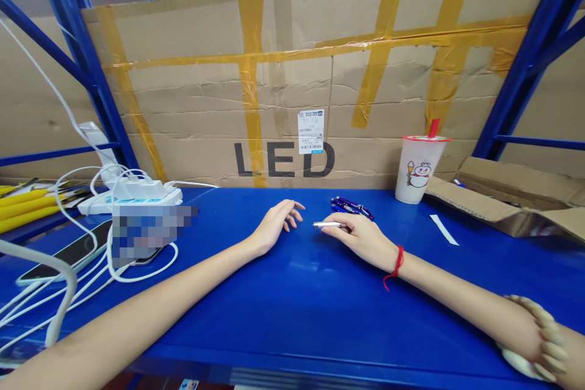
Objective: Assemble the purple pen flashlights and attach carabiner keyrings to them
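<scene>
My right hand (361,236) pinches a white pen (329,225) with a silvery end that points left, just above the blue shelf (292,304). Behind that hand lie several dark blue pens (351,204) in a small bunch, partly covered by my fingers. My left hand (278,224) rests on its side to the left of the white pen, fingers loosely apart and nothing in them. A gap separates the two hands.
At the left are a white power strip (141,195) with tangled cables and a phone (64,256). A lidded cup (418,170) with a red straw, a paper strip (443,230) and an open cardboard box (507,201) stand right. Taped cardboard (192,103) closes the back.
</scene>
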